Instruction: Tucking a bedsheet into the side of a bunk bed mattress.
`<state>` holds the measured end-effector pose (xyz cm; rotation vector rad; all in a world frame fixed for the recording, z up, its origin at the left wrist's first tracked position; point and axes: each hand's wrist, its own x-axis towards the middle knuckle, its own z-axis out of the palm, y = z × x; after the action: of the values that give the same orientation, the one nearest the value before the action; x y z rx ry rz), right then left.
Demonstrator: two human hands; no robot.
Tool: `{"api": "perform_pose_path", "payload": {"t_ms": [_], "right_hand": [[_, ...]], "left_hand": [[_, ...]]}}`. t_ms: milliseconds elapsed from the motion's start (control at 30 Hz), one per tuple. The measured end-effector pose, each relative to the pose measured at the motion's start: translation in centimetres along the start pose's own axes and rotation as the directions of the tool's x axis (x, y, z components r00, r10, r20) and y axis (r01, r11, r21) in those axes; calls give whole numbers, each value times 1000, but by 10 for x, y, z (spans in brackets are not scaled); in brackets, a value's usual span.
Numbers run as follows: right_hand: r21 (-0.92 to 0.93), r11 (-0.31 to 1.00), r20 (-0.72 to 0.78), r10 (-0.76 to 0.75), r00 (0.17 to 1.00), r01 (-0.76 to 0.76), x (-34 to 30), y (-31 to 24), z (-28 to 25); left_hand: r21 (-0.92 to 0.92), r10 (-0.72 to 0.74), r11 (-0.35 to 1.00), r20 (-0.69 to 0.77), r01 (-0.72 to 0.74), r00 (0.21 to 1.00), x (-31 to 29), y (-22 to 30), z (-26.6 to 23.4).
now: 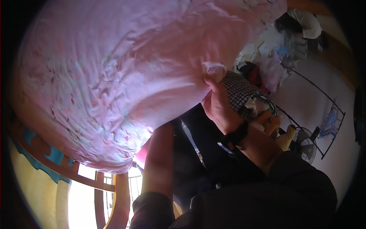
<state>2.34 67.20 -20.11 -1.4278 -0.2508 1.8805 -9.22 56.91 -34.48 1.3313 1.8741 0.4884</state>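
A wide pink floral bed sheet (114,76) fills the upper left and middle of the head view, wrinkled over most of its surface. My right hand (220,108) is closed on its near edge. The thumb lies on top of the cloth, beside a small whitish patch (213,70) with a pink mark, and the fingers go underneath. A dark watch sits on that wrist. My left forearm reaches up to the sheet's near edge further left. The left hand itself is hidden behind the cloth, so its fingers do not show.
A curved wooden rail (91,181) runs along the lower left, with bright light behind it. To the right are a houndstooth cloth (242,91), a pile of plastic bags (272,66), a fan (305,145), and a thin black rack with blue hangers (328,124).
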Motion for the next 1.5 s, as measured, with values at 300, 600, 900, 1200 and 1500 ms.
{"api": "perform_pose_path", "payload": {"t_ms": [300, 600, 900, 1200, 1500], "right_hand": [[47, 995, -112, 97, 989, -92, 18, 28, -45], [182, 932, 85, 302, 950, -312, 56, 50, -105], [48, 931, 148, 352, 924, -363, 38, 19, -42], [-229, 876, 329, 480, 813, -425, 77, -24, -97], [606, 618, 511, 180, 841, -501, 152, -37, -91]], "left_hand": [[-661, 16, 598, 575, 453, 818, -117, 39, 24], [-546, -580, -807, 656, -227, 483, -139, -29, 44], [-660, -606, -739, 567, -133, 558, -109, -23, 5], [-993, -629, -116, 77, 4, 774, 5, 101, -13], [-770, -619, 480, 41, 420, 784, -17, 115, -62]]}}
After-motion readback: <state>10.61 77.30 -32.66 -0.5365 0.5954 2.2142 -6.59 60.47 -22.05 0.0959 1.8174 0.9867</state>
